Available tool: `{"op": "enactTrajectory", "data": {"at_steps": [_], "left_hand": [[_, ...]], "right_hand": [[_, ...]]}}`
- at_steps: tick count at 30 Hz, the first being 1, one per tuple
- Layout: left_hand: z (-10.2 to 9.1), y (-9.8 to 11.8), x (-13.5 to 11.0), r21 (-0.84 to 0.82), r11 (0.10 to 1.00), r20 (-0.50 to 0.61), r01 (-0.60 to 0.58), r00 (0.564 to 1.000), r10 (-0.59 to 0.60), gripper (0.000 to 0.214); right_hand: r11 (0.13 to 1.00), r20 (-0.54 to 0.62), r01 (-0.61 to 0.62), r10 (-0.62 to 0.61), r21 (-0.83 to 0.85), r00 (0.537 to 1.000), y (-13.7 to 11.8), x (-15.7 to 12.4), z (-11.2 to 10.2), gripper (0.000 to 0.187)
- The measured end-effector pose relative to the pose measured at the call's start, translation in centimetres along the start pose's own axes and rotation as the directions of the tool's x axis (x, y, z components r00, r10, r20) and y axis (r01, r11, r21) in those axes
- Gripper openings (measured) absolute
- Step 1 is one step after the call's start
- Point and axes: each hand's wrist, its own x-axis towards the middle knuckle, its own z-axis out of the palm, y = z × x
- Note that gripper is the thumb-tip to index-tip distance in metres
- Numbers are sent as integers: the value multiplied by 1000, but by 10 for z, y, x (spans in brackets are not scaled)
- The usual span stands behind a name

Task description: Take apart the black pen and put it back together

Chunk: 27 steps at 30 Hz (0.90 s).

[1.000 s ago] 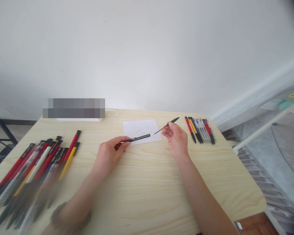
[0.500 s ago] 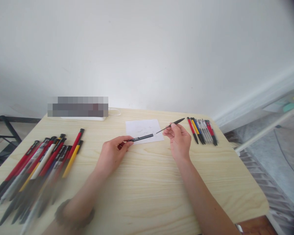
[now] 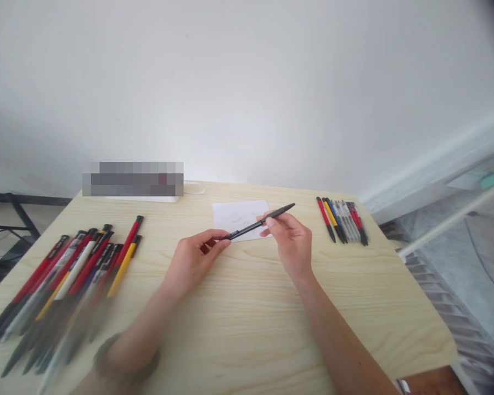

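Observation:
A black pen [image 3: 250, 226] slants up to the right over a white sheet of paper [image 3: 226, 211] with faint scribbles on it. My left hand [image 3: 200, 255] pinches the clip end of its barrel. At the other end, my right hand [image 3: 290, 238] is closed on the dark, tapered tip section. Barrel and tip section now lie in one line and appear to meet near my right fingertips. The refill cannot be seen, and my fingers partly cover the joint.
Several red, yellow, white and clear pens [image 3: 82, 269] are heaped on the table [image 3: 247, 329] at the left. A neat row of pens [image 3: 341, 219] lies at the back right. A blurred-out object [image 3: 134, 181] with a white base stands against the wall.
My right hand has moved left and slightly down, bringing the tip section to the barrel. The thin refill that showed between the two parts is out of sight now.

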Motion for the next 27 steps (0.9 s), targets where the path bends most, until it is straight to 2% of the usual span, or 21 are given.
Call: {"op": "enactTrajectory", "data": {"at_steps": [4,8,17,21,27], "left_hand": [[0,-1,0,-88,996,54,4,999,1,31],[1,-1,0,-158,987,58,14,998,-5,30],[-1,1,1,-143,990,92,5,996,8,31],[-4,1,1,-175,984,107,45,994,-26,31],[-4,3,0,-210,976,178,64,984,-26,36]], "right_hand": [[1000,37,3,-4,19,999,0,1,-1,16],[999,70,-24,21,30,997,-3,1,-2,17],[993,111,-108,102,50,989,-5,0,0,19],[983,196,-170,155,62,968,-4,1,-2,18],[985,179,-143,124,97,976,3,1,-6,14]]}}
